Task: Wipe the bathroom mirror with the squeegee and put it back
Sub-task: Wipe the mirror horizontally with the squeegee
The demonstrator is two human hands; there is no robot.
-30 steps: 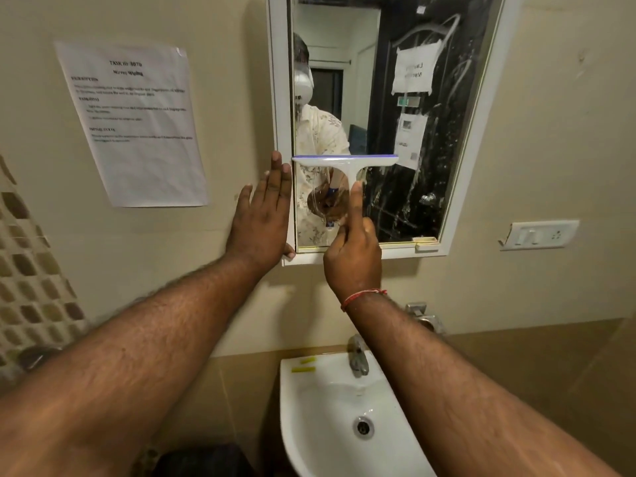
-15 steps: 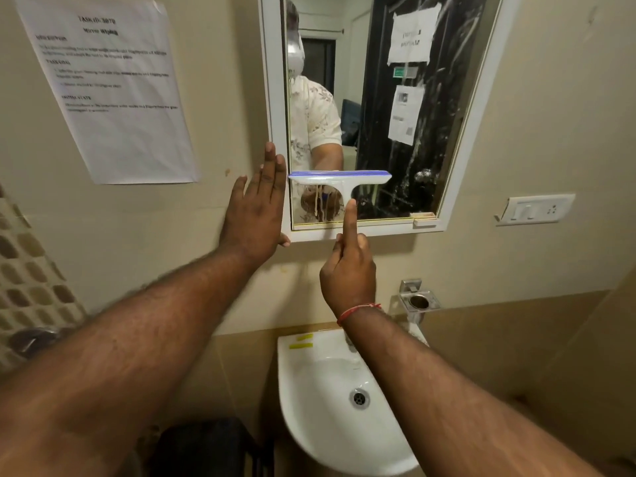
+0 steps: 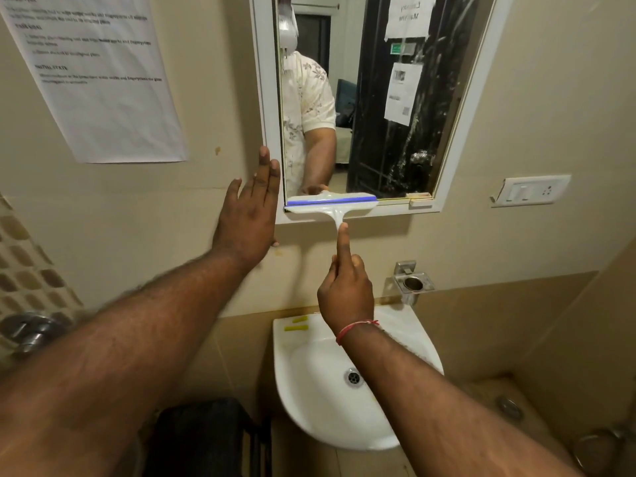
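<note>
White, glossy plastic forms the squeegee [image 3: 330, 203], a wide T-shaped head with a thin blue rubber strip along its upper edge. It lies level at the very bottom of the mirror [image 3: 378, 98], on the left part of the glass, its body overlapping the lower rail of the smooth white frame [image 3: 266, 98]. The right hand [image 3: 346, 294] has it in a closed grip: the lower fingers curl round the narrow handle, mostly hidden, while the index finger [image 3: 342, 242] lies straight up along the stem. A red thread [image 3: 356, 327] circles that wrist. The left hand [image 3: 246, 222] holds nothing, its fingers straight and flat against the matte beige wall, fingertips at the frame's left edge. Below sits a rounded white ceramic sink [image 3: 303, 383] with a metal drain [image 3: 353, 376]. A creased printed sheet [image 3: 103, 80] hangs on the wall at the left.
</note>
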